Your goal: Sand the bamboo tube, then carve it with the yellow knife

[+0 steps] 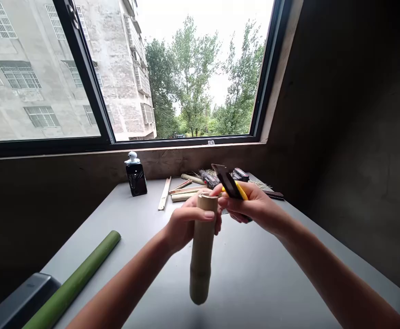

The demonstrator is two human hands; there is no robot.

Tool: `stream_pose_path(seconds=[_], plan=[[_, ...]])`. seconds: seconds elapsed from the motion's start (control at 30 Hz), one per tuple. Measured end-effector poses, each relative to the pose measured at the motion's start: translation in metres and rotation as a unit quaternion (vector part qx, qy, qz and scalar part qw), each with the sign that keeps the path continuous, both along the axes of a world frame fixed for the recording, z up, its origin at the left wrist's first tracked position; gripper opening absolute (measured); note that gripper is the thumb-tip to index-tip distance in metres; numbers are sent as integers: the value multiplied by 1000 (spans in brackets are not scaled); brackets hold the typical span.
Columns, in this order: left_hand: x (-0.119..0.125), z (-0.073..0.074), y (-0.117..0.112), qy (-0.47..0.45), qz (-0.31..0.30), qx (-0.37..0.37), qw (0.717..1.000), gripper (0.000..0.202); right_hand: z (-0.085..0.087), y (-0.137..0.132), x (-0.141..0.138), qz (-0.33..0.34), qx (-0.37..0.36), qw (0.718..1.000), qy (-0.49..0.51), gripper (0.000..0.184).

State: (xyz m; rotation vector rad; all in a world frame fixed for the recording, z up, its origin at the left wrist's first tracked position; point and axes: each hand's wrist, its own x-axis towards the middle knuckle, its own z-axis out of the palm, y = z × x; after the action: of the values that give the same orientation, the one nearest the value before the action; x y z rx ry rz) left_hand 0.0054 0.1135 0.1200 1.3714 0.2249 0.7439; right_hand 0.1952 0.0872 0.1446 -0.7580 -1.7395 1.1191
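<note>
A left hand (pixel 186 226) clenches a near-upright bamboo tube (pixel 202 249) above the grey table (pixel 255 278), while the right hand (pixel 255 205), closer to the tube's top rim, grasps a yellow-handled knife (pixel 230 186).

bamboo tube (pixel 202 246) — pale, node-ringed, held upright | yellow-and-black cutter (pixel 232 186) — held just beside its cut top

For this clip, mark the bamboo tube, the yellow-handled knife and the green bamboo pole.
Bamboo tube (pixel 202 242): head view, on its pale wall.
Yellow-handled knife (pixel 241 191): head view, on the yellow handle.
Green bamboo pole (pixel 73 278): head view, on its green skin.
</note>
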Motion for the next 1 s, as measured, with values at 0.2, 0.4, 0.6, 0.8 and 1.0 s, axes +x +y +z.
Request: stream_pose_path(seconds=[0.2,0.4,0.6,0.8,1.0], plan=[[-1,-2,-2,28,9,26,999,24,2,-5,-5,-23,42,999,13,24],[-3,5,-11,54,61,77,994,28,6,-16,-4,-83,125,986,-66,19],[-8,19,-18,44,127,102,986,27,10,-35,3,-297,340,852,-265,34],[-18,27,-17,55,136,125,981,41,15,-42,3,-282,385,822,-312,37],[-22,24,-17,63,129,137,980,49,15,-41,6,-270,400,813,-327,36]])
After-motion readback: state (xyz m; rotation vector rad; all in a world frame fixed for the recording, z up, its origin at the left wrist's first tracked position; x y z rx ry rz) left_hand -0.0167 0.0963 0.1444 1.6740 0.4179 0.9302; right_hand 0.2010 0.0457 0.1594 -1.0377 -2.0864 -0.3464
